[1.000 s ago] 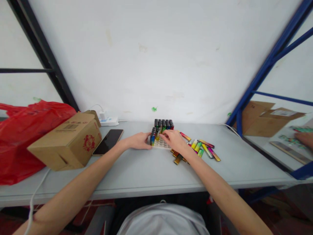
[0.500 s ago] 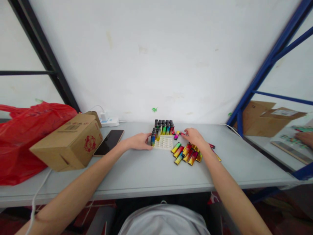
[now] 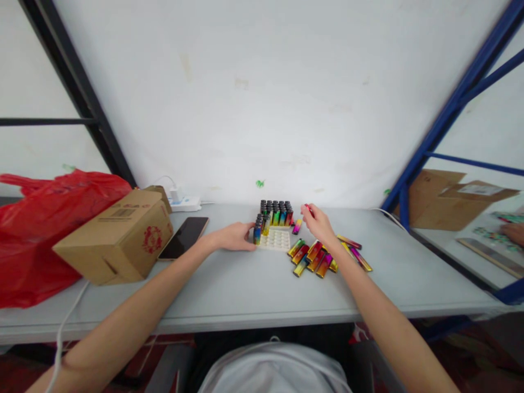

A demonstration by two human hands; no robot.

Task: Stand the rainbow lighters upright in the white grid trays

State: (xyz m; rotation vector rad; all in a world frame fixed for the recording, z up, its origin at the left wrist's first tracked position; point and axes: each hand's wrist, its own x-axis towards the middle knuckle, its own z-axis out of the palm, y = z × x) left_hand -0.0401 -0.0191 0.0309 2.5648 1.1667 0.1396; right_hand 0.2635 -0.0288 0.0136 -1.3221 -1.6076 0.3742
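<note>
A white tray (image 3: 279, 240) with rows of round holes lies on the table, its front right part bare. Lighters with black tops (image 3: 276, 210) stand upright in the back rows, and a few more, such as a blue one (image 3: 257, 234), at its left. My left hand (image 3: 235, 237) holds the tray's left end, thumb at the front and fingers behind. Right of the tray, my right hand (image 3: 317, 222) is raised over the table, closed on a red lighter (image 3: 308, 207) that pokes out past the fingertips. Beneath the right forearm spreads a pile of shiny multicoloured lighters (image 3: 314, 254). One pink-yellow lighter (image 3: 297, 226) lies beside the tray.
A phone (image 3: 184, 238), a cardboard box (image 3: 118, 234) and a red plastic bag (image 3: 82, 194) are on the left. A white power strip (image 3: 185, 204) lies by the wall. Beyond the blue frame (image 3: 405, 204) on the right are an open carton (image 3: 434, 204) and another person's hand (image 3: 513, 233).
My right hand has lifted from the back of the pile and moved left and up, now with a red lighter in its fingers. My left hand stays at the tray.
</note>
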